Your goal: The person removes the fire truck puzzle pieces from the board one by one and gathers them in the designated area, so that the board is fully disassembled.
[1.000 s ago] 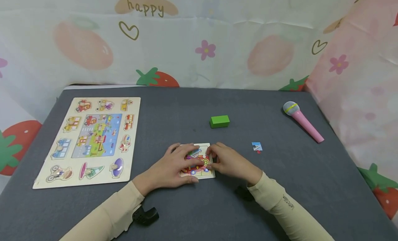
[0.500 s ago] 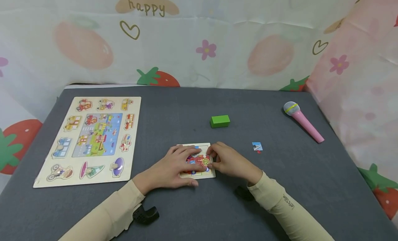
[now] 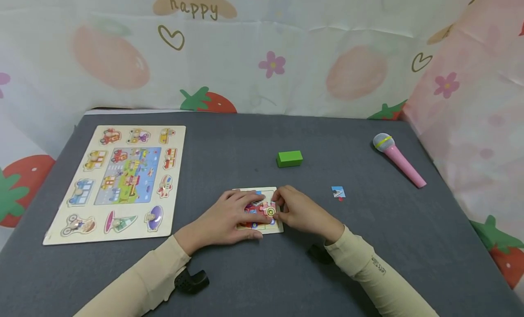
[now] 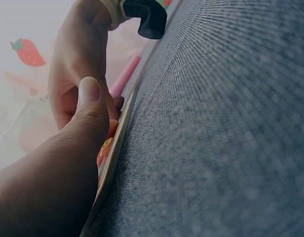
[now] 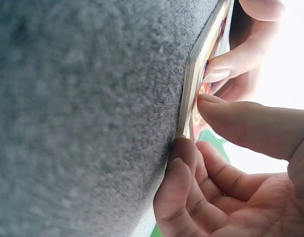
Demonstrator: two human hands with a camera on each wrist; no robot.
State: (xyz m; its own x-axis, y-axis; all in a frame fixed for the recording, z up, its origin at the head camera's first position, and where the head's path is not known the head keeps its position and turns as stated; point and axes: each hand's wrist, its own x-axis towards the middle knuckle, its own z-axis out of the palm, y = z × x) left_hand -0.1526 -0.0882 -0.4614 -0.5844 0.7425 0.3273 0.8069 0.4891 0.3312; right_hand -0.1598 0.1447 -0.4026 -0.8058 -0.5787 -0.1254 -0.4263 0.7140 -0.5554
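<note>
Right now the puzzle (image 3: pixel 268 211) lies between the hands, both touching it, neither clearly nearer; its long axis cannot be told, as fingers cover part of it. The left hand (image 3: pixel 227 220) rests on it with straight fingers; the right hand (image 3: pixel 302 212) pinches its right edge, thumb on top. Counted around the puzzle: one loose piece (image 3: pixel 338 193) to its right, one block (image 3: pixel 289 159) beyond, one mic (image 3: pixel 399 160) far right and beyond, one board (image 3: pixel 128 176) to its left.
</note>
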